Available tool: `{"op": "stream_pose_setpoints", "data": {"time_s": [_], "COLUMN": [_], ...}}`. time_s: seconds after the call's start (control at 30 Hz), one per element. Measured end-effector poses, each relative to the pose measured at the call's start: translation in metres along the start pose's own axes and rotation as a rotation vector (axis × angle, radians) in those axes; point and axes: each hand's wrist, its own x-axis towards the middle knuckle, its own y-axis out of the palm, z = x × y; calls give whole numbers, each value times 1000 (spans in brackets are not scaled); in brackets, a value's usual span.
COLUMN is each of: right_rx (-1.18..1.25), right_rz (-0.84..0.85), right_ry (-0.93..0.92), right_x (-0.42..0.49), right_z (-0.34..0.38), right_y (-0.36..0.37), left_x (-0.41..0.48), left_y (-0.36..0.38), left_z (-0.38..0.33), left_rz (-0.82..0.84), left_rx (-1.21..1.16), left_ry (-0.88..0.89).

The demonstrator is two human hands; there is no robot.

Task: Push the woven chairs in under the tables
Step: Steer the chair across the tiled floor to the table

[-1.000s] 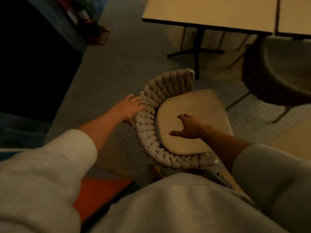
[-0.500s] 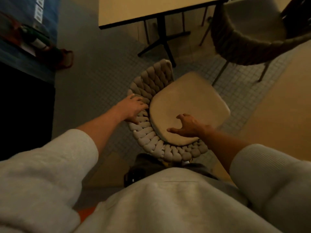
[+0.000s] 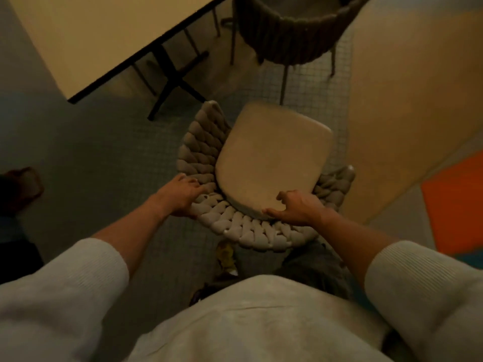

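A light woven chair (image 3: 251, 231) with a beige seat cushion (image 3: 271, 158) stands on the tiled floor just in front of me, its curved braided back towards me. My left hand (image 3: 183, 194) grips the left side of the braided back. My right hand (image 3: 298, 206) rests on the back where it meets the cushion's near edge, fingers curled over it. A pale table (image 3: 104, 35) with a black pedestal base (image 3: 172, 82) stands at the upper left, apart from the chair. A second, darker woven chair (image 3: 292, 37) stands at the top.
A tan floor area (image 3: 407, 100) lies to the right, with an orange patch (image 3: 454, 202) beyond it. A dark object (image 3: 21, 189) sits on the floor at the left edge. My grey sweater fills the bottom of the view.
The chair has swung round so its seat points away from me. My right hand slid from the cushion to the chair's back edge. My view has turned left to right, the table now upper left.
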Motion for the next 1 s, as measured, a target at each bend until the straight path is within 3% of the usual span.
{"op": "stream_pose_setpoints", "data": {"time_s": [0.3, 0.47, 0.73, 0.87, 1.0], "right_rx": [31, 9, -12, -66, -61], "right_rz": [-226, -249, -303, -431, -445], "right_ry": [146, 193, 341, 290, 250], "right_x": [-23, -1, 33, 42, 40], "right_z": [78, 103, 62, 51, 50], "right_y": [99, 140, 187, 206, 206], "left_x": [15, 52, 106, 113, 108], "left_y": [52, 68, 80, 89, 90], "left_z": [26, 19, 16, 19, 16], "left_rz": [47, 105, 229, 142, 158], "left_rx": [150, 192, 176, 212, 198], "left_ry": [221, 322, 272, 302, 295]}}
